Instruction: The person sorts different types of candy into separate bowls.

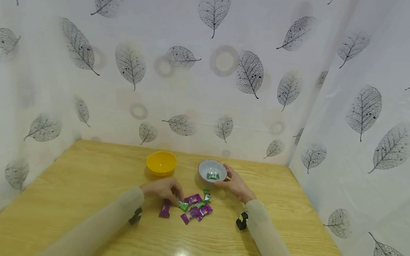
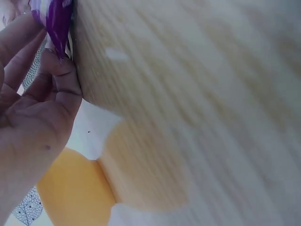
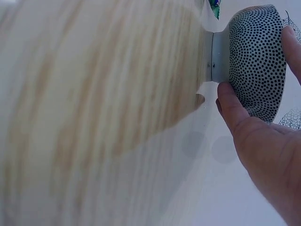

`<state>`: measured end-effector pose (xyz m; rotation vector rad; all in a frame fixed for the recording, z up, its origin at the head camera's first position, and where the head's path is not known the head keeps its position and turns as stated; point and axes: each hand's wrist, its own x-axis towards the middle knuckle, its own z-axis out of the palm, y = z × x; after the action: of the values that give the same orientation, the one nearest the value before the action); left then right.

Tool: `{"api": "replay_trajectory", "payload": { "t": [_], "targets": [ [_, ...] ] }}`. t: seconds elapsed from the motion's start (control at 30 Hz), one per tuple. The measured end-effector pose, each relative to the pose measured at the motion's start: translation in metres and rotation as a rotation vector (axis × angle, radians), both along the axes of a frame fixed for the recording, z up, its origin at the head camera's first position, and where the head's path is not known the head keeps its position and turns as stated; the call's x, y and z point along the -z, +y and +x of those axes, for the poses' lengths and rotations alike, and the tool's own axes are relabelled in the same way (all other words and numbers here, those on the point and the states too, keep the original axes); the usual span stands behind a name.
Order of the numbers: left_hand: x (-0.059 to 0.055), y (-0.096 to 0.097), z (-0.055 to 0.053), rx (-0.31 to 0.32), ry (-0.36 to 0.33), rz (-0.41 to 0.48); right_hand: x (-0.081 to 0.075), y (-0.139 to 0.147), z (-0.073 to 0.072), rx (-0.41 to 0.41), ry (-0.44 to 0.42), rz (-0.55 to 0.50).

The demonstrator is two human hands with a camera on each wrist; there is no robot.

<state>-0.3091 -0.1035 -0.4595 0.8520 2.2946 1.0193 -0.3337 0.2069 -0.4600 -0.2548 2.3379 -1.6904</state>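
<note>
My left hand (image 1: pixel 164 189) reaches down to the pile, its thumb and fingertips pinching a green-wrapped candy (image 1: pixel 183 205). Close by lies a purple-wrapped candy (image 1: pixel 165 209), which partly covers the fingertips in the left wrist view. More purple candies (image 1: pixel 190 215) and green candies (image 1: pixel 206 195) lie to the right of that hand. My right hand (image 1: pixel 236 184) holds the side of a white bowl (image 1: pixel 212 167), with a green candy (image 1: pixel 213 176) inside. Black dots cover the outside of this bowl in the right wrist view, where the fingers (image 3: pixel 232 106) touch its wall near the foot.
A yellow bowl (image 1: pixel 161 162) stands on the wooden table (image 1: pixel 92 176), left of the white bowl and beyond my left hand. A leaf-patterned curtain (image 1: pixel 179 95) hangs along the table's back edge and right side.
</note>
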Motion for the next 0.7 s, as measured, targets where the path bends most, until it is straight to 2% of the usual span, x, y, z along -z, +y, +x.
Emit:
{"api": "replay_trajectory", "payload": {
  "t": [0.3,0.53,0.7],
  "targets": [
    [-0.001,-0.006,-0.004,-0.015,-0.074,0.056,0.000,-0.001,0.002,0.001,-0.012,-0.016],
    [-0.002,-0.012,-0.005,-0.090,-0.121,0.110,-0.001,0.000,-0.001,-0.004,0.000,-0.005],
    [-0.003,-0.014,-0.008,-0.104,-0.135,0.162,-0.001,0.000,0.000,-0.007,-0.005,-0.008]
  ]
}}
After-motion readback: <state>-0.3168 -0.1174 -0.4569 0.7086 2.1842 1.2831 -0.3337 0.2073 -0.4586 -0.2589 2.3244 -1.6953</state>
